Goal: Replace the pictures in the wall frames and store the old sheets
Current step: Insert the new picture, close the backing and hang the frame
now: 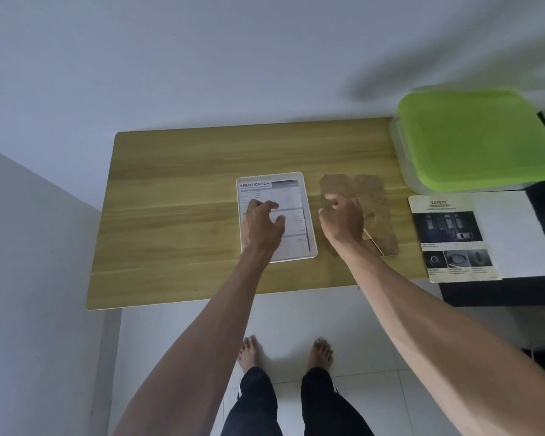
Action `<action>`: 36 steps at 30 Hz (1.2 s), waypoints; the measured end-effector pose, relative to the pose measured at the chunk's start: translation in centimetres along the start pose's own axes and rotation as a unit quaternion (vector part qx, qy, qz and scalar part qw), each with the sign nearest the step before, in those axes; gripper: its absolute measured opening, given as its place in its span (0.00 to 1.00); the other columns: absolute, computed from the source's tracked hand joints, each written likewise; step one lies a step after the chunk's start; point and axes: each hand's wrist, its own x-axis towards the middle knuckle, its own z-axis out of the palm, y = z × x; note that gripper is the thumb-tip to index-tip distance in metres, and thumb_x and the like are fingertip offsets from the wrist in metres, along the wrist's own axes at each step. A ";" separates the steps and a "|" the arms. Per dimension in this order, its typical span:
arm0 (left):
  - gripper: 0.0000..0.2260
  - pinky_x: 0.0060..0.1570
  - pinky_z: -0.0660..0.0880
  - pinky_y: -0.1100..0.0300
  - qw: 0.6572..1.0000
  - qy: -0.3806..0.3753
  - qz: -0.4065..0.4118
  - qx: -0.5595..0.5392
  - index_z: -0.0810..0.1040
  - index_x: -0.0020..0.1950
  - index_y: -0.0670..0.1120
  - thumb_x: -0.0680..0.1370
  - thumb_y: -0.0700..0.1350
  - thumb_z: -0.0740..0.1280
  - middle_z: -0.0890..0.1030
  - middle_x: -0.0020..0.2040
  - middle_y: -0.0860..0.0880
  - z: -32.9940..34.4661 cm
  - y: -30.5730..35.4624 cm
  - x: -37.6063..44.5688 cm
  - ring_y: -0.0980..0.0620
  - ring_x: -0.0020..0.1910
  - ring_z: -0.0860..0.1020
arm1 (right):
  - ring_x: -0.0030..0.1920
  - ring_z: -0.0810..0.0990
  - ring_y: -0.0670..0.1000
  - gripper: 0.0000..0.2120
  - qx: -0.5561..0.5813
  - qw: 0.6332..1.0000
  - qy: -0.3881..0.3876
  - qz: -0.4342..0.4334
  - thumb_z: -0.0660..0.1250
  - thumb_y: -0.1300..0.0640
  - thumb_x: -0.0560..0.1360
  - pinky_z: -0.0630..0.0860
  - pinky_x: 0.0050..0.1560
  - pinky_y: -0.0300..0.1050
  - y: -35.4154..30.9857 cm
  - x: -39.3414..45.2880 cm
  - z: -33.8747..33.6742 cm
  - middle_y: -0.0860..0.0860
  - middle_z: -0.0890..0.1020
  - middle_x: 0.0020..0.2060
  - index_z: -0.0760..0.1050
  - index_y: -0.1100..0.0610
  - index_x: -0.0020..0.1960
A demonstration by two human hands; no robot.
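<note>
Seen from the head camera, a wooden table (183,221) stands against a pale wall, and the person stands at its near edge, bare feet on white tiles below. A white frame (301,212) lies flat near the middle of the table, and a sheet (291,196) headed "SPECIFICATION" lies face up in it. The left hand (261,226) rests on this sheet, fingers spread and bent, pressing down rather than gripping anything. Just to the right of the frame lies a brown backing board (375,202) with rough, uneven edges; its stand flap shows at the near right. The right hand (342,220) is over the board's left part, fingers loosely curled and apart; whether the fingertips touch the board or pinch its edge cannot be told. Farther right, at the table's end, a leaflet (447,237) headed "SAFETY", with dark car pictures, lies on a white sheet (516,231) that rests on a dark surface. Behind these sits a clear box with a green lid (475,136), closed, at the far right corner.
</note>
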 end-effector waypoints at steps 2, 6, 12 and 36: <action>0.16 0.47 0.73 0.58 0.999 -0.030 0.009 -0.008 0.81 0.64 0.45 0.77 0.45 0.71 0.78 0.58 0.44 1.7 2.4 -0.1 0.46 0.48 0.81 | 0.61 0.77 0.56 0.20 0.006 0.999 0.027 0.028 0.65 0.61 0.75 0.76 0.55 0.47 1.1 0.9 -1.9 0.54 0.76 0.62 0.79 0.49 0.64; 0.20 0.56 0.76 0.54 0.994 -0.101 0.005 -0.038 0.78 0.68 0.45 0.75 0.45 0.70 0.81 0.60 0.42 5.2 7.0 -0.9 0.44 0.59 0.80 | 0.62 0.77 0.58 0.23 -0.002 0.996 0.051 0.076 0.64 0.64 0.74 0.79 0.57 0.50 4.2 2.5 -5.7 0.56 0.77 0.63 0.78 0.49 0.66; 0.26 0.63 0.73 0.49 0.990 -0.135 -0.041 -0.025 0.74 0.71 0.47 0.72 0.47 0.67 0.79 0.63 0.40 9.8 10.0 -1.6 0.39 0.66 0.74 | 0.67 0.78 0.56 0.23 0.050 0.995 -0.006 0.091 0.67 0.62 0.77 0.74 0.64 0.46 7.5 3.9 -8.6 0.56 0.78 0.69 0.74 0.56 0.72; 0.25 0.59 0.79 0.51 0.973 0.046 -0.075 -0.215 0.81 0.64 0.53 0.67 0.42 0.78 0.75 0.61 0.50 5.9 8.0 2.0 0.49 0.58 0.79 | 0.60 0.81 0.51 0.30 0.233 0.970 -0.051 0.057 0.77 0.60 0.69 0.76 0.65 0.50 3.8 4.4 -8.6 0.51 0.83 0.58 0.77 0.49 0.69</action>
